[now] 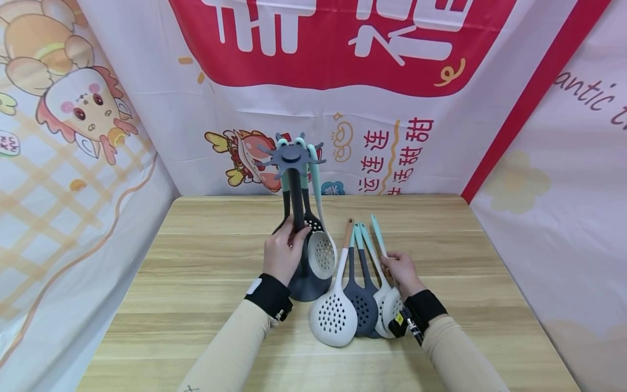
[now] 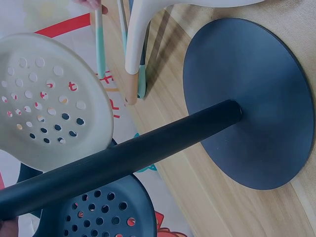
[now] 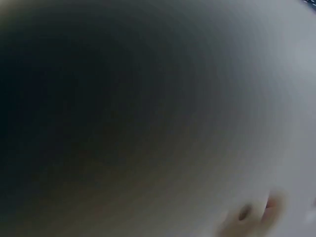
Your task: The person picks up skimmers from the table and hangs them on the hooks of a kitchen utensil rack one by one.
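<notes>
Backing the wood-grain tabletop (image 1: pixel 206 272), printed cloth (image 1: pixel 318 100).

The table (image 1: pixel 196 326) looks like smooth wood. At twelve o'clock hangs cloth (image 1: pixel 274 106) – all in little creases. The dark stand (image 1: pixel 296 201) looks smooth and dull. The skimmers (image 1: pixel 362 313), about five o'clock from it, look like dull plastic – one tan handle tip (image 1: pixel 348 234) looks like wood.

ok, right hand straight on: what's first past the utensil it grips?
Likely the neighbouring turquoise handle, just left of the gripped utensil in the head view; depth is unclear.
</notes>
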Motion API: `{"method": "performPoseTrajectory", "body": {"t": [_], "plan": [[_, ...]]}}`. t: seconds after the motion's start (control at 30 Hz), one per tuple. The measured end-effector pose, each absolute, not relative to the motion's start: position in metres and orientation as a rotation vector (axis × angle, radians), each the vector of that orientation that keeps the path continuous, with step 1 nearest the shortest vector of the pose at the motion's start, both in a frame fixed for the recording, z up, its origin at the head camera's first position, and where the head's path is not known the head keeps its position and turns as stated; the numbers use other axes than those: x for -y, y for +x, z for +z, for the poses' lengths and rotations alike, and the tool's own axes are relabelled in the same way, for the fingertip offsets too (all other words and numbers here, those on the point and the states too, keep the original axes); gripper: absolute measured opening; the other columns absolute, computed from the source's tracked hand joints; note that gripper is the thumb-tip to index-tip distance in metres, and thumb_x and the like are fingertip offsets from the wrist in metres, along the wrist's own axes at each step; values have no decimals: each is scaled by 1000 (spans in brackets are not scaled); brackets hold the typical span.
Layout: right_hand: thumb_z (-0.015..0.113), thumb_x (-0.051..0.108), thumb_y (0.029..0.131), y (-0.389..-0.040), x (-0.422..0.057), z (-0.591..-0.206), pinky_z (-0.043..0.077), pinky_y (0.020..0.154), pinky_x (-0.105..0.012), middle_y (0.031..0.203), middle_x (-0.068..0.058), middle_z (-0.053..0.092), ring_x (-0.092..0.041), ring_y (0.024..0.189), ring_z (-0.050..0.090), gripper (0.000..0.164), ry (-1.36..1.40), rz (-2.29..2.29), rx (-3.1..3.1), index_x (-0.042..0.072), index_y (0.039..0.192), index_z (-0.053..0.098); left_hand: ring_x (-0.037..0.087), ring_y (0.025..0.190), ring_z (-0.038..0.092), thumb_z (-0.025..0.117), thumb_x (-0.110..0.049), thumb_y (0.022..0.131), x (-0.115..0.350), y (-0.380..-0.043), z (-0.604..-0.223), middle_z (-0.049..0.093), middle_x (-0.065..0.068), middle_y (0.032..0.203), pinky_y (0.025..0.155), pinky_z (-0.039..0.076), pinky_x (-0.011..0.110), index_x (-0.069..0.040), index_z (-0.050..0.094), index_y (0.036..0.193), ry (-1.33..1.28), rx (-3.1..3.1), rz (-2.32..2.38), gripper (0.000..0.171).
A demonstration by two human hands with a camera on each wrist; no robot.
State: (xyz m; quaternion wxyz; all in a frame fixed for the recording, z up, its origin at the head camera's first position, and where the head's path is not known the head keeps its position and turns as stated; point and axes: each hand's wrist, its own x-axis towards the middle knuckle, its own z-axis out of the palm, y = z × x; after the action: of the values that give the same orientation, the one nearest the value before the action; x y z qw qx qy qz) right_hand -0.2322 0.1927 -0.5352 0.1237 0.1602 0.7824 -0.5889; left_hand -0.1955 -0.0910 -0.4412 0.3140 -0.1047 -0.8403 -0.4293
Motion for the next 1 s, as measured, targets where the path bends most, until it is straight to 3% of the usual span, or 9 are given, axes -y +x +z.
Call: {"method": "performPoseTrajectory", "body": {"t": [0.83,1.0], "plan": [[52,16,103,-227,-184,-510,44,63,-26,101,-15,63,-17,70,53,42,397,-1668,-2328,-4,139,48,22,84,74,66,-19,96,90,-195,-440,75,11,96,73,61,32,-3,67,110,-270,2219,-1156,21],[51,16,103,-227,-179,-502,46,64,-28,95,-12,63,-17,69,53,43,368,-1704,-2320,-4,140,47,22,84,74,67,-18,95,90,-195,-440,75,11,96,73,62,33,-2,67,110,-273,2211,-1158,21]]}}
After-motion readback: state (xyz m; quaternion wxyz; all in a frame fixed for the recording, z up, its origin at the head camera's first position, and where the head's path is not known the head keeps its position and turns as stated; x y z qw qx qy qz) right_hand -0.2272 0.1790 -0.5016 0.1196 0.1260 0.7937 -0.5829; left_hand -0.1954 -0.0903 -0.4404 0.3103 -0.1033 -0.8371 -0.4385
